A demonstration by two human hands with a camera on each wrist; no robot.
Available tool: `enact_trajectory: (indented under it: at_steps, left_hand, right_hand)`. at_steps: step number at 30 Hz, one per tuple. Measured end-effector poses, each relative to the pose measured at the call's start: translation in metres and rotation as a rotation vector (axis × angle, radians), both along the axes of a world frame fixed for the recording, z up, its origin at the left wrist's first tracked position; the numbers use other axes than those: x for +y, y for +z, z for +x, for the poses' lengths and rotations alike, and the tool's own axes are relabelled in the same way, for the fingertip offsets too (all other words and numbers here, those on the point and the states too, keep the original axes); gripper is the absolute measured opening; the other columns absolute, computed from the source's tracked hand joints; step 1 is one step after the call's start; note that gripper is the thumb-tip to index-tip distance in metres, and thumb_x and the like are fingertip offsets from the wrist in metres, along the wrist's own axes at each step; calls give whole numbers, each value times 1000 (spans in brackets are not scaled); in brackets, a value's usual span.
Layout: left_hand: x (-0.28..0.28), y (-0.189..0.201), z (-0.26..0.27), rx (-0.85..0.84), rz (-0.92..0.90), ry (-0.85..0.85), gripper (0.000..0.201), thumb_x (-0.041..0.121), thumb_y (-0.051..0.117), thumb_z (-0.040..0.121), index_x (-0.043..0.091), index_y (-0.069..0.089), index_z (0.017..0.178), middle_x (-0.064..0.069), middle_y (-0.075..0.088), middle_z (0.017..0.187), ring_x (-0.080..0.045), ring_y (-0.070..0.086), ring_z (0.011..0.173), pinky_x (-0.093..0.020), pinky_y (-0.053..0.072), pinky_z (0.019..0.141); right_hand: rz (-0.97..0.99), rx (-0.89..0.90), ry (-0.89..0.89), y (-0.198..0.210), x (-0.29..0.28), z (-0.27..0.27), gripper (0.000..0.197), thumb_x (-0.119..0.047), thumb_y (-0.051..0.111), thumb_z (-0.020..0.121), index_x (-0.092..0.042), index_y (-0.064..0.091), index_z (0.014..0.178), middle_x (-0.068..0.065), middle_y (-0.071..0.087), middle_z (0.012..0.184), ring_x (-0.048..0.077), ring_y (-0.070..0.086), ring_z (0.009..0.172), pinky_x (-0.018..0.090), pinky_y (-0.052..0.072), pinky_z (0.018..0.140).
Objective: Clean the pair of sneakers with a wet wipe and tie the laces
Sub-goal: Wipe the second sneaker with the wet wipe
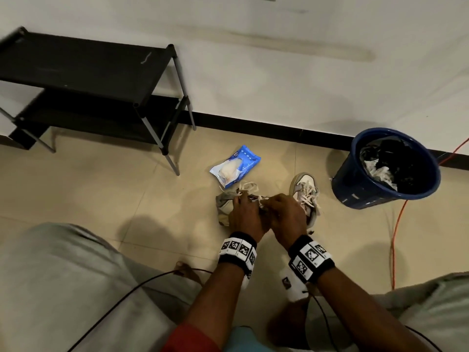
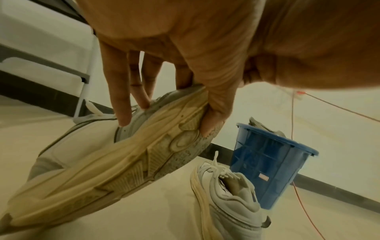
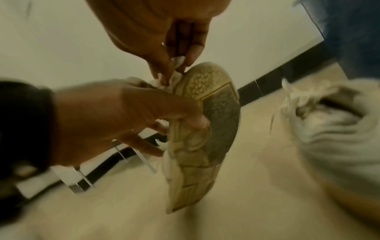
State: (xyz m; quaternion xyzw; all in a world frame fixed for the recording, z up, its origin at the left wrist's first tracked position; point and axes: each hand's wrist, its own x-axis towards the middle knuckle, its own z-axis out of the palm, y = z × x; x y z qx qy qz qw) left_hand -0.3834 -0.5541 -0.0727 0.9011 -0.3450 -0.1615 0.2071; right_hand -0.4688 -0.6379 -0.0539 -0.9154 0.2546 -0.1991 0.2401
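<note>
- At the heel of the lifted sneaker [image 2: 115, 155], the left hand [image 2: 185, 53] grips: thumb on the outsole, fingers [image 2: 121, 104] curled over the upper.
- Right hand [image 3: 164, 37] pinches a small white wad, likely the wet wipe [image 3: 177, 61], against the sole edge at 12 o'clock of the heel.
- Advice: keep the left grip firm, sole turned toward the wipe; rub along the rim in short strokes, refolding the wipe once soiled.
- Second sneaker [image 1: 305, 196] stands on the floor at 3 o'clock of the hands, laces loose.
- Wipes pack [image 1: 234, 165] lies at 12 o'clock, blue bin [image 1: 385, 171] at 2 o'clock.
- Laces look untied; tying is judged still ahead.
</note>
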Motion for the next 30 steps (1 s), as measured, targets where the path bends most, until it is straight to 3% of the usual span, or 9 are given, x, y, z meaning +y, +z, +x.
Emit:
enact_trajectory:
  at_steps: [2,5,10,15,17,20,23,27,30]
  left_hand:
    - [4,-3,-1,34,5,-8,48,43,78,66,33,66,111,2,40,141,-29,38,127,-43,52,87]
    - [11,-6,-3,104,-24,7,62,40,83,60,34,67,120,4,37,146,-27,36,130,-42,49,95]
    - [12,3,2,113,-49,-7,51,37,85,63,28,70,111,4,41,145,-25,37,131,-41,50,94]
    - [17,3,8,140,-98,-68,59,31,87,57,33,72,114,4,45,144,-24,36,133,-39,47,99]
    - [15,7,13,155,-158,-82,52,28,88,57,28,74,107,1,53,138,-24,40,132,-41,46,100]
    - [7,13,14,228,-297,-70,32,22,88,59,15,77,89,-8,72,104,-27,60,109,-42,51,92]
    - [1,9,12,279,-313,-43,45,38,86,46,19,76,85,-2,71,93,-20,65,88,-39,57,76]
    - [-3,5,10,278,-284,-89,66,35,90,41,18,76,103,-4,68,107,-23,61,99,-36,55,82]
    - [-1,4,14,292,-262,-114,69,34,90,43,19,75,108,-4,65,114,-22,60,104,-38,54,87]
  right_hand:
    - [-2,57,-46,-7,-11,-3,19,-13,68,79,-17,76,96,6,69,89,27,61,83,37,50,69]
    - [201,46,-285,-14,-38,-8,25,-1,65,76,-15,77,92,8,73,92,27,67,88,40,54,79]
    - [113,34,28,1,-1,-1,16,-20,68,76,-22,77,90,2,67,83,19,59,75,29,46,67]
    - [145,42,-185,0,-30,-9,20,-3,67,76,-16,77,88,7,70,87,27,65,83,33,50,74]
    - [50,27,-38,14,-16,-9,19,-7,66,76,-18,76,87,4,68,85,24,62,80,32,49,69]
    - [-141,53,231,27,4,-12,25,-7,68,69,-18,74,91,3,64,86,26,56,80,32,46,61]
    - [-168,31,113,29,-8,-16,21,-7,71,73,-15,74,92,6,63,87,26,55,80,33,46,61]
    - [9,25,-200,22,-37,-18,17,-2,66,78,-14,75,87,5,66,85,25,59,81,31,45,70]
    - [-22,68,-92,31,-35,-19,18,-3,73,71,-15,74,84,4,65,82,24,58,79,32,46,69]
